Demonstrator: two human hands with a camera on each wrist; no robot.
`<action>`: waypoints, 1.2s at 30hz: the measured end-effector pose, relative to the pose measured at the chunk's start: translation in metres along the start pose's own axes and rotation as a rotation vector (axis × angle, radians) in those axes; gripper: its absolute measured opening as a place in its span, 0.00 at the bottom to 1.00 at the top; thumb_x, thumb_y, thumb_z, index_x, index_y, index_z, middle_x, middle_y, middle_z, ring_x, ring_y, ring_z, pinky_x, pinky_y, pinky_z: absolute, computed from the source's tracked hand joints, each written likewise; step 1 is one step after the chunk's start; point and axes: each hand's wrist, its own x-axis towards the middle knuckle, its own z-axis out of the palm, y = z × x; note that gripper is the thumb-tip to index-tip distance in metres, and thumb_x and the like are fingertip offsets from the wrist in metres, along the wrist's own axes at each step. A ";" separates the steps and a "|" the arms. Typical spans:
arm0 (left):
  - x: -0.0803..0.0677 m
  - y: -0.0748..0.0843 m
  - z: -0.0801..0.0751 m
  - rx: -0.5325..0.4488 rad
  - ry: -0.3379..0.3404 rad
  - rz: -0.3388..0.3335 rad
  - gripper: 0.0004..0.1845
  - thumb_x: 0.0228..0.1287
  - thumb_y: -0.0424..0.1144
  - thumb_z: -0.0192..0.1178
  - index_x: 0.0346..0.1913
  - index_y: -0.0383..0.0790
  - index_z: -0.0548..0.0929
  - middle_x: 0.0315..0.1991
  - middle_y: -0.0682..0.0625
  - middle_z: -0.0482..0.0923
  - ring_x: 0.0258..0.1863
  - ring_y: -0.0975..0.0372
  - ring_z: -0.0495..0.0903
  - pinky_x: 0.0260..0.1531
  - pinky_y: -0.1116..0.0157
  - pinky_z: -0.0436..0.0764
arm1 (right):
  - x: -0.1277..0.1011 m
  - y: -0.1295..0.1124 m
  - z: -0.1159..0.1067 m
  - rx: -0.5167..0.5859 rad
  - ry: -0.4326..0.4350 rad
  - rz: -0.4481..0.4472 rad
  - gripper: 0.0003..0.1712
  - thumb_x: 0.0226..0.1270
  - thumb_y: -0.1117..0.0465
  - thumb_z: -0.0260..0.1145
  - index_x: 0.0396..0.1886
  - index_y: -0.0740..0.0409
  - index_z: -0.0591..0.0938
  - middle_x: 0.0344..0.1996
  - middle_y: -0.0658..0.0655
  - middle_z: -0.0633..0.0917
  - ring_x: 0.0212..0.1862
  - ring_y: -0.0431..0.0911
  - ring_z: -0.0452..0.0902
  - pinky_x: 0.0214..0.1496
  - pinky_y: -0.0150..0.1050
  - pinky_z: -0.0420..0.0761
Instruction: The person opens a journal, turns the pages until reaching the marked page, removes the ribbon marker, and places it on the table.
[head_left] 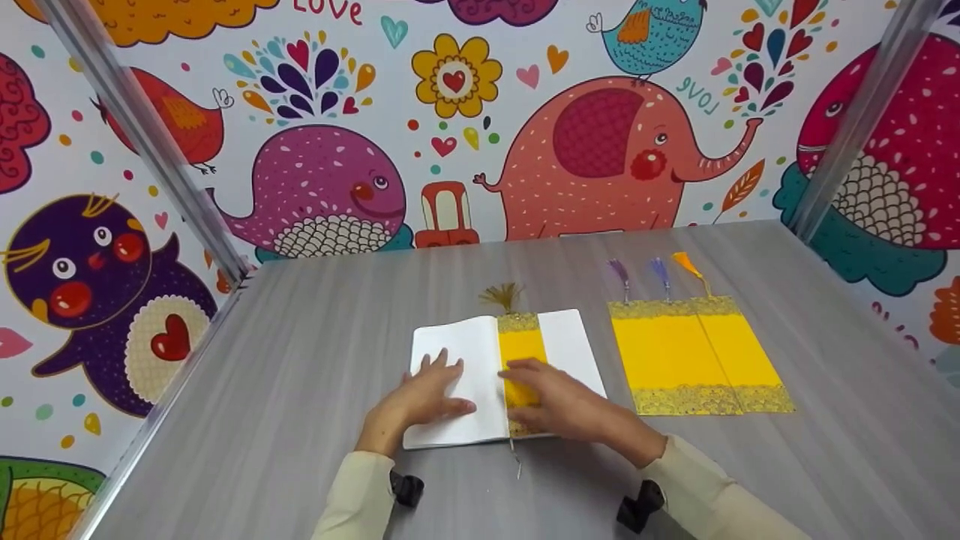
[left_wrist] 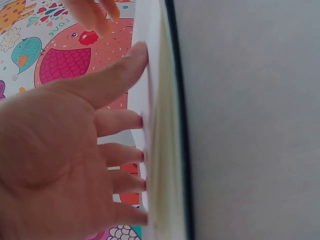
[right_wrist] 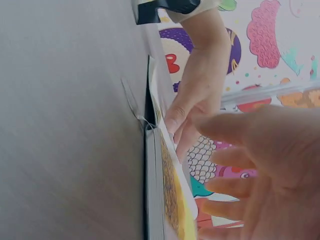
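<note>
An open white notebook (head_left: 465, 352) lies on the grey table (head_left: 300, 360). A yellow bookmark (head_left: 521, 346) with gold lace ends and a brown tassel (head_left: 501, 295) lies along its middle fold. My left hand (head_left: 427, 394) presses flat on the left page, fingers straight; the left wrist view shows my left-hand fingertips (left_wrist: 142, 121) on the page edge (left_wrist: 160, 150). My right hand (head_left: 555, 397) rests flat on the lower part of the bookmark, fingers extended. The right wrist view shows the notebook (right_wrist: 157, 200) edge-on with the bookmark (right_wrist: 175, 200) on top.
Right of the notebook lie more yellow bookmarks (head_left: 697, 352) side by side, with purple, blue and orange tassels (head_left: 660, 271). Cartoon-animal walls (head_left: 600, 150) and metal posts (head_left: 150, 142) enclose the table. A thin ribbon (head_left: 516, 459) hangs from the notebook's near edge.
</note>
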 end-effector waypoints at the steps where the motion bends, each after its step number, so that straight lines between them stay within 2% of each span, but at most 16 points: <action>1: 0.000 0.000 0.000 -0.001 -0.003 -0.003 0.41 0.64 0.50 0.67 0.74 0.33 0.65 0.78 0.29 0.49 0.78 0.32 0.46 0.71 0.30 0.47 | 0.002 0.002 0.000 0.043 0.046 0.021 0.31 0.66 0.56 0.70 0.68 0.58 0.76 0.69 0.62 0.74 0.68 0.59 0.72 0.71 0.60 0.70; 4: 0.000 0.001 -0.001 -0.004 -0.013 -0.017 0.41 0.64 0.49 0.67 0.75 0.34 0.65 0.79 0.30 0.48 0.79 0.34 0.45 0.73 0.31 0.47 | 0.006 0.008 -0.002 0.179 0.152 0.098 0.29 0.63 0.60 0.73 0.64 0.59 0.78 0.65 0.61 0.77 0.64 0.58 0.76 0.66 0.56 0.77; 8: -0.001 0.003 0.000 -0.008 -0.020 -0.034 0.41 0.64 0.49 0.67 0.75 0.35 0.65 0.79 0.32 0.48 0.79 0.36 0.44 0.74 0.33 0.46 | 0.013 0.018 -0.004 0.300 0.221 0.184 0.29 0.61 0.62 0.74 0.63 0.58 0.79 0.62 0.60 0.80 0.61 0.56 0.78 0.58 0.48 0.84; 12: -0.002 0.002 0.001 -0.008 -0.021 -0.037 0.41 0.64 0.48 0.68 0.75 0.35 0.65 0.79 0.31 0.47 0.79 0.35 0.44 0.73 0.32 0.46 | 0.020 0.027 -0.005 0.349 0.275 0.246 0.31 0.60 0.63 0.75 0.64 0.57 0.79 0.62 0.59 0.80 0.59 0.54 0.79 0.56 0.46 0.85; 16: -0.002 0.003 0.001 -0.014 -0.017 -0.034 0.42 0.63 0.48 0.68 0.75 0.34 0.64 0.79 0.31 0.47 0.79 0.35 0.43 0.73 0.32 0.46 | 0.026 0.034 -0.006 0.366 0.303 0.319 0.35 0.59 0.63 0.75 0.67 0.54 0.77 0.66 0.59 0.76 0.61 0.55 0.77 0.57 0.47 0.84; 21: -0.002 0.004 0.000 -0.007 -0.028 -0.032 0.42 0.64 0.48 0.67 0.75 0.34 0.64 0.80 0.31 0.46 0.79 0.35 0.42 0.73 0.32 0.45 | 0.032 0.036 -0.007 0.321 0.286 0.391 0.42 0.57 0.61 0.77 0.71 0.52 0.73 0.67 0.61 0.72 0.62 0.55 0.76 0.59 0.48 0.83; 25: -0.002 0.003 -0.001 -0.001 -0.029 -0.032 0.41 0.65 0.49 0.67 0.75 0.35 0.63 0.80 0.32 0.46 0.79 0.35 0.42 0.74 0.32 0.44 | 0.036 0.033 -0.005 0.254 0.241 0.433 0.49 0.53 0.57 0.80 0.75 0.53 0.68 0.67 0.61 0.71 0.65 0.55 0.74 0.65 0.49 0.79; 30: -0.001 0.002 -0.001 -0.004 -0.026 -0.032 0.41 0.64 0.48 0.67 0.76 0.35 0.63 0.80 0.32 0.46 0.79 0.35 0.42 0.74 0.32 0.44 | 0.038 0.031 -0.002 0.177 0.227 0.429 0.57 0.48 0.54 0.83 0.76 0.60 0.64 0.65 0.65 0.70 0.63 0.57 0.73 0.71 0.53 0.72; 36: -0.001 0.002 0.001 -0.014 -0.021 -0.039 0.41 0.64 0.49 0.67 0.75 0.36 0.64 0.80 0.32 0.47 0.80 0.36 0.43 0.74 0.32 0.44 | 0.045 0.026 -0.001 0.053 0.212 0.437 0.63 0.44 0.53 0.85 0.76 0.65 0.61 0.64 0.71 0.69 0.61 0.59 0.69 0.72 0.55 0.70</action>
